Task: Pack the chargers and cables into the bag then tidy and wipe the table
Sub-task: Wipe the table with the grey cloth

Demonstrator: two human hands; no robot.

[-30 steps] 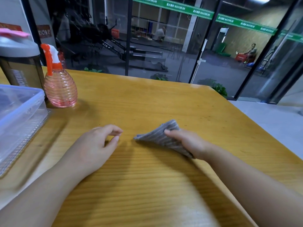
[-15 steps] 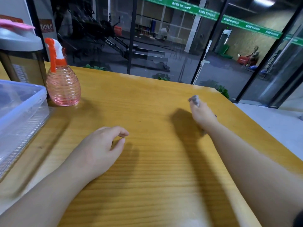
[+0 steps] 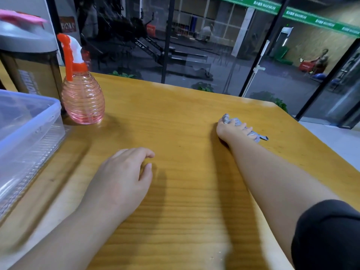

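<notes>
Cloth (image 3: 239,122) mostly hidden under R hand (image 3: 232,129), fingers curled on it; L hand (image 3: 124,178) relaxed, holds nothing.

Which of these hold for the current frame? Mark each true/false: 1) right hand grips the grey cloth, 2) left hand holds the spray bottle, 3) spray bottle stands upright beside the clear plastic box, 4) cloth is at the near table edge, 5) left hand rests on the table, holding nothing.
1) True. The right hand grips the grey cloth, bunched between its fingers.
2) False. The left hand is apart from the spray bottle.
3) True. It stands upright next to the clear plastic box.
4) False. The cloth is out toward the far right part of the table.
5) True. Its fingers are loosely curled, holding nothing.
</notes>
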